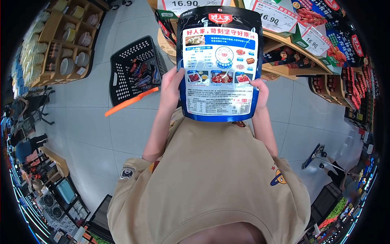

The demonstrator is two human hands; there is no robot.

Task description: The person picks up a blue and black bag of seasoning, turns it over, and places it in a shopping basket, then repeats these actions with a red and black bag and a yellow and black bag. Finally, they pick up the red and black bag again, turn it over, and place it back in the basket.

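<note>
A large blue and black seasoning pouch (221, 69), its printed back toward me, is held up in front of my chest. My left hand (172, 83) grips its left edge, the thumb on the front. On the opposite edge my right hand (261, 91) pinches it, thumb also on the printed face. The fingers behind the pouch are hidden. To the left on the floor stands a black shopping basket (118, 81) with an orange handle (132, 101); several dark packets (140, 75) lie inside it.
Wooden display shelving (280, 71) with price signs (272, 16) and packaged goods stands ahead, close to the right. Bowls fill a wooden rack (61, 49) at the far left. A person with a mop (313, 156) is at the right; other people are at the left edge.
</note>
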